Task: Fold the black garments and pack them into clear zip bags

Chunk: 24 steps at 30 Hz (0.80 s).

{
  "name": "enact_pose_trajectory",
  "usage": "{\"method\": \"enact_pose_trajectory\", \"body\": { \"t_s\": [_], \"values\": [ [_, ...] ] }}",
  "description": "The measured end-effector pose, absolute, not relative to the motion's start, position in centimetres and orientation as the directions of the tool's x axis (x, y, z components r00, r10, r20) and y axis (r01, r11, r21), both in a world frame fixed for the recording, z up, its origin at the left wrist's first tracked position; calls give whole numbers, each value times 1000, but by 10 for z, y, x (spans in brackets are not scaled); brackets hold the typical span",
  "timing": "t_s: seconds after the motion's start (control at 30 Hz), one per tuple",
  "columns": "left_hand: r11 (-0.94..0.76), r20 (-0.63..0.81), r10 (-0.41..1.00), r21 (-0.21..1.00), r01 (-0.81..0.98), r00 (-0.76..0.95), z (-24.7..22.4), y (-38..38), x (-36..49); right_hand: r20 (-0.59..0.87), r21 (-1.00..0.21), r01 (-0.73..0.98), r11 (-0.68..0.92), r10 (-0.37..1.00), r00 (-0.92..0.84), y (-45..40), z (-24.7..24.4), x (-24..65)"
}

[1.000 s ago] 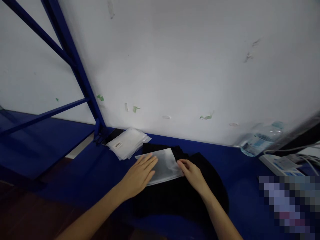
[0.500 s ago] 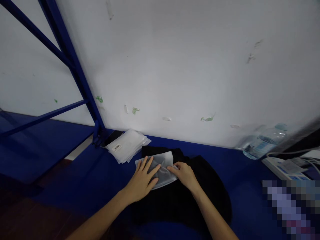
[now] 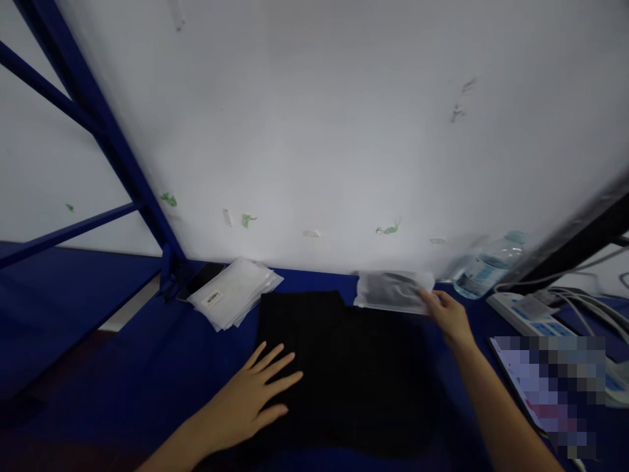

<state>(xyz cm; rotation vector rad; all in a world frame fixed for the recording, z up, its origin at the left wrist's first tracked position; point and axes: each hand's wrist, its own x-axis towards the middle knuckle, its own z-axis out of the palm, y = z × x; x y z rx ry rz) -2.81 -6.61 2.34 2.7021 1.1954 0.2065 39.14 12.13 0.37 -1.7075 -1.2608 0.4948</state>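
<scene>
Black cloth (image 3: 339, 373) lies spread on the blue tabletop, its exact kind unclear. On its left part rests my left hand (image 3: 260, 393), fingers spread and holding nothing. My right hand (image 3: 447, 314) pinches the right end of a frosted plastic bag (image 3: 393, 292), which has something dark inside. The bag lies near the wall, behind the cloth's upper right edge. To the left, a stack of frosted plastic bags (image 3: 236, 292) has a small barcode label on the top one.
A dark phone (image 3: 205, 278) lies partly under the stack. At the right are a water bottle (image 3: 486, 269), a power strip (image 3: 531, 314) with cables and a blurred-out screen (image 3: 540, 387). A blue metal frame (image 3: 118, 164) stands at the left against the white wall (image 3: 304, 118).
My right hand has carried the frosted bag off the black cloth to the right, beside the wall. My left hand has left the bag and moved down-left onto the cloth.
</scene>
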Motion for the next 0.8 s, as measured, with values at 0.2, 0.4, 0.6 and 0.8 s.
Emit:
{"method": "enact_pose_trajectory", "body": {
  "t_s": [0.2,0.4,0.6,0.8],
  "values": [
    [-672,17,726,228,705,687,22,-79,-38,342,-729,678,-94,808,480,110,4,400],
    [-415,376,877,275,867,300,18,-3,-58,387,-571,704,421,895,-221,106,15,307],
    [-339,408,890,295,893,203,24,57,-72,339,-572,630,526,850,-402,116,18,247],
    [-420,440,858,308,854,264,18,9,-74,365,-566,580,585,809,-460,73,25,254]
  ]
}}
